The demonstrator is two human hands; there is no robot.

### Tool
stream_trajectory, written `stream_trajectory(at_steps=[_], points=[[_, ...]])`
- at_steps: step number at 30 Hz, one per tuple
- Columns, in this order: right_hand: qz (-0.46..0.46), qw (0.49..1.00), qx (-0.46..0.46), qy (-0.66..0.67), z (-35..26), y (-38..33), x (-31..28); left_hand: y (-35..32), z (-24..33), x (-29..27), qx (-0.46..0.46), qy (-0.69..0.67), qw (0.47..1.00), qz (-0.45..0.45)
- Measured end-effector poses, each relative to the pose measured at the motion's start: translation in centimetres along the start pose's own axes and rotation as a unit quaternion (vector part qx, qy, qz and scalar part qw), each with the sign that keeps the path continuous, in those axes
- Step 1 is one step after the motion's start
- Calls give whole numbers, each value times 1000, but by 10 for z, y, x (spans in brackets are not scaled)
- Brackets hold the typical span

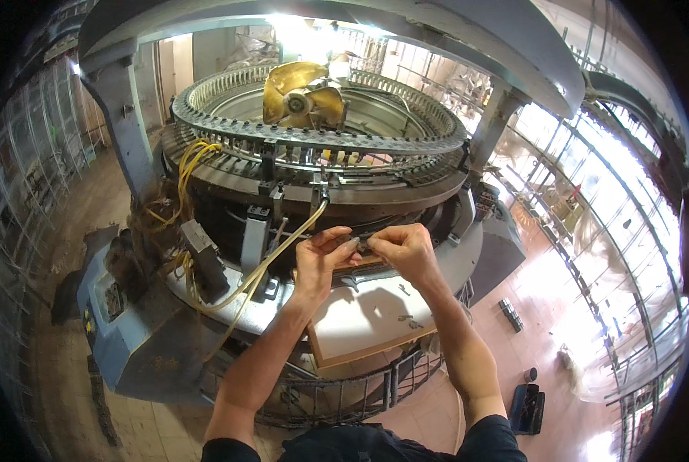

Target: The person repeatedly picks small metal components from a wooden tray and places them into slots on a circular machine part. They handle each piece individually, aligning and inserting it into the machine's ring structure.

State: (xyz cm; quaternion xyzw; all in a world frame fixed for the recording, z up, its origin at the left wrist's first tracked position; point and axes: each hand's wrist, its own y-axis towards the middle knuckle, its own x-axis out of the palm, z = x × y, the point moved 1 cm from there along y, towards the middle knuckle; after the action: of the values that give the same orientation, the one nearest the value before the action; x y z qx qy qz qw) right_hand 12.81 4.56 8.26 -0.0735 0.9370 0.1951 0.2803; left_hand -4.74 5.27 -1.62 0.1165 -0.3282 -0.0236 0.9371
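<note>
My left hand (319, 259) and my right hand (404, 250) meet in front of the large round knitting machine (321, 202). Thumb and fingers are pinched together on each, around something small and greyish that I cannot make out. Just below them a white board with a wooden frame (344, 357) lies on the machine's pale lower ledge (468, 258). Several small metal pieces (410, 319) are scattered over the board's right part. Shadows of both hands fall across its white face.
Yellow hoses (283, 254) loop down left of my hands. A yellow-bladed fan (298, 100) sits inside the machine's ring. At left is a blue-grey cabinet (156, 350). A dark open case (527, 408) and a small metal block (510, 315) rest on the floor at right.
</note>
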Motion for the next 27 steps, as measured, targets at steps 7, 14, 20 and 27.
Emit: stream_trajectory(at_steps=[7, 14, 20, 27], points=[[-19, 995, -76, -56, -19, 4, -12, 3, -2, -3, 7, -68, 998, -12], [-19, 991, -104, -80, -17, 5, 2, 2, -1, -3, 6, -79, 997, -13], [101, 965, -165, -178, -28, 64, -28, 2, -1, -3, -14, -74, 997, -5], [113, 978, -62, -165, -18, 115, -8, 2, -3, -4, -14, -35, 999, -14]])
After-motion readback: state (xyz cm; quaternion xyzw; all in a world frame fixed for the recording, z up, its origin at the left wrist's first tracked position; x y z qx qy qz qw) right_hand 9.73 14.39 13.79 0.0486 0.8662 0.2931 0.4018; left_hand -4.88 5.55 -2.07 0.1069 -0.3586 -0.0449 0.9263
